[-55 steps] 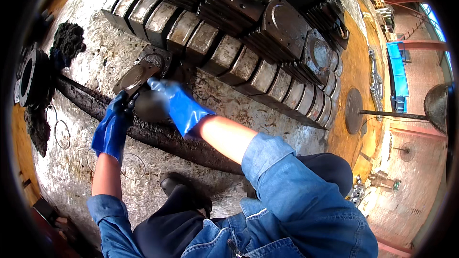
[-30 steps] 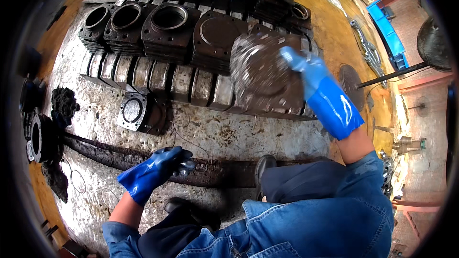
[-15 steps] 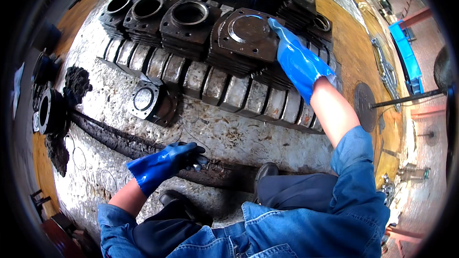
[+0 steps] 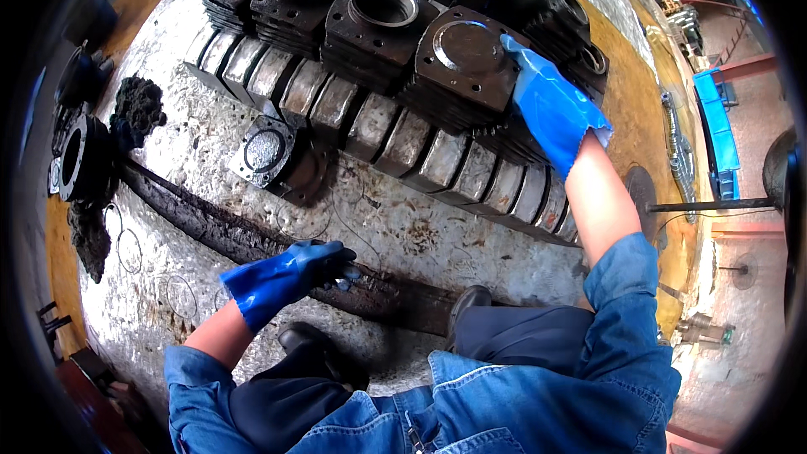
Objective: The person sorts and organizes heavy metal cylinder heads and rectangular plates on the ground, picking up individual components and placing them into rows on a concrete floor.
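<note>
My right hand (image 4: 542, 88), in a blue rubber glove, grips the right edge of a dark finned cylinder (image 4: 469, 57). Its thumb lies on the flange, and the other fingers are hidden along the side. That cylinder has a closed round face on top and stands at the right end of a row. Open-bored finned cylinders (image 4: 382, 7) stand to its left. Low over the floor, my left hand (image 4: 290, 276), gloved too, is closed with curled fingers; what it holds, if anything, is hidden. Beyond it a small metal part with a round face (image 4: 267, 150) sits by a darker block.
A row of worn metal blocks (image 4: 374, 128) runs under the cylinders. A dark greasy strip (image 4: 202, 220) crosses the floor before my boots (image 4: 469, 301). Black rag-like heaps (image 4: 139, 109) and a flanged ring (image 4: 76, 158) lie left; a rod with a disc (image 4: 640, 195) stands right.
The view has shifted, so the cylinders and blocks sit farther right and higher. My right hand stays at the same cylinder's edge; my left hand remains closed over the floor.
</note>
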Tool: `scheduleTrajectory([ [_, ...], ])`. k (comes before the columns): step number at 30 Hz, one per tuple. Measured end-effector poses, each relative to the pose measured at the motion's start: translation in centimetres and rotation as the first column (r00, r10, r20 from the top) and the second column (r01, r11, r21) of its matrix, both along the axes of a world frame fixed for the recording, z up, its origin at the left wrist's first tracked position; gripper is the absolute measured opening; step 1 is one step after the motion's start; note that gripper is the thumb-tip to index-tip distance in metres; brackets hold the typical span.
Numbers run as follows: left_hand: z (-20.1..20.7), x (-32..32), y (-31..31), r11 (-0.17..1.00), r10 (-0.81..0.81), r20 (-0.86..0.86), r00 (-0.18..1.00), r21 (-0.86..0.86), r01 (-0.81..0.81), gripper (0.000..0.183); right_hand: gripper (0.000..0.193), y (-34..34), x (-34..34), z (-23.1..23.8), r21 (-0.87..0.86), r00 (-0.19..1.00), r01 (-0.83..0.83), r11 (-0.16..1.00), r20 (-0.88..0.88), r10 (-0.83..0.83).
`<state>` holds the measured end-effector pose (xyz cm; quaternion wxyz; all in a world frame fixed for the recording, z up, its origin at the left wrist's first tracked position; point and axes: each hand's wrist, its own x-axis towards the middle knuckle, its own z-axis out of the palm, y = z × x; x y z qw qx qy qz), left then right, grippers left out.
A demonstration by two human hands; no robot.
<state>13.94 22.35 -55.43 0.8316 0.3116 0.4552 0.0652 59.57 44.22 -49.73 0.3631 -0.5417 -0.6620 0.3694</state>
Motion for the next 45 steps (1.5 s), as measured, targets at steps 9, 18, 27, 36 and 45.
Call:
scheduleTrajectory([
  [9,-2.5,-1.2,0.4,0.999,-0.044,0.013,0.999,-0.001,0.044,0.039,0.038,-3.0,-2.4,11.4,-0.271,0.916,0.316,0.909,-0.161,-0.366],
  [18,-2.4,-0.6,0.7,0.999,-0.034,0.017,0.999,-0.008,0.035,0.032,0.082,3.6,-6.4,9.1,0.082,0.820,0.100,0.992,0.557,-0.129],
  [27,-4.6,-1.8,0.0,0.974,-0.129,-0.031,0.991,0.182,0.132,0.027,0.074,6.2,-5.3,6.0,-0.299,0.833,0.131,0.945,0.550,0.058],
  [36,-6.2,-3.0,-0.4,0.994,-0.082,-0.028,0.996,0.065,0.084,0.030,0.060,3.9,-5.7,4.0,-0.131,0.901,0.065,0.989,0.434,-0.002],
  [45,-6.2,-9.6,5.8,0.858,0.484,-0.279,0.829,0.338,-0.388,0.049,0.033,-4.0,-16.8,4.9,-0.241,0.917,-0.295,0.925,-0.342,0.204],
])
